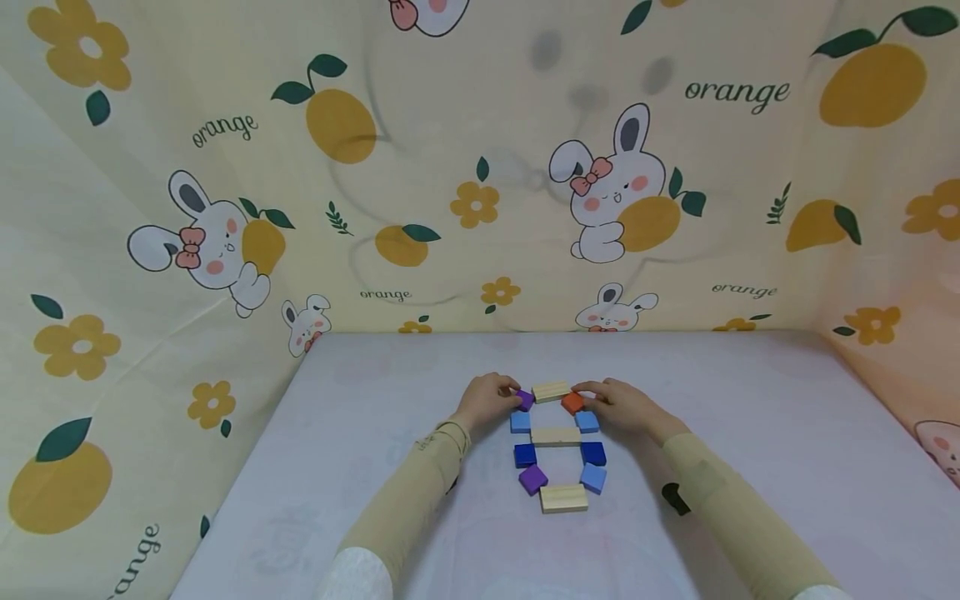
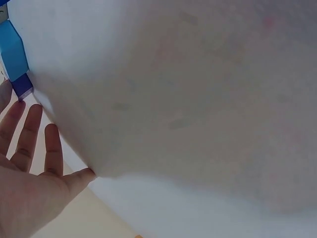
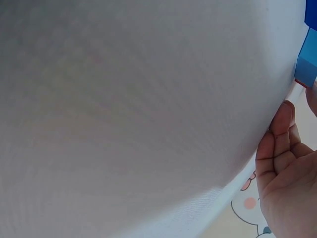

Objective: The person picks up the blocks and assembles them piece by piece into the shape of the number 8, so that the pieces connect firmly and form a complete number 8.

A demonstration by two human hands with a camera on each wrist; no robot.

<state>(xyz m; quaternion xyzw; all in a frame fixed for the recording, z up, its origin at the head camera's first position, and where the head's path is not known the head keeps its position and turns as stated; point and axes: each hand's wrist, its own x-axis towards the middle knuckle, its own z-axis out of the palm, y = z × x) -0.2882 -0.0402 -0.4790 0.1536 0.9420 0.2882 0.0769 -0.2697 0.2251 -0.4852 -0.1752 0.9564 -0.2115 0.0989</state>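
Presently, on the white cloth-covered table (image 1: 750,433), a figure-eight of flat coloured and natural wooden blocks (image 1: 558,447) is flanked at its far end by the left hand (image 1: 489,402), fingers curled on the small purple wooden block (image 1: 525,399), and the right hand (image 1: 621,405), fingers pinching the small orange wooden block (image 1: 572,402).

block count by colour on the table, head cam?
Natural wood: 3
Light blue: 3
Dark blue: 2
Purple: 2
Orange: 1
Total: 11 blocks
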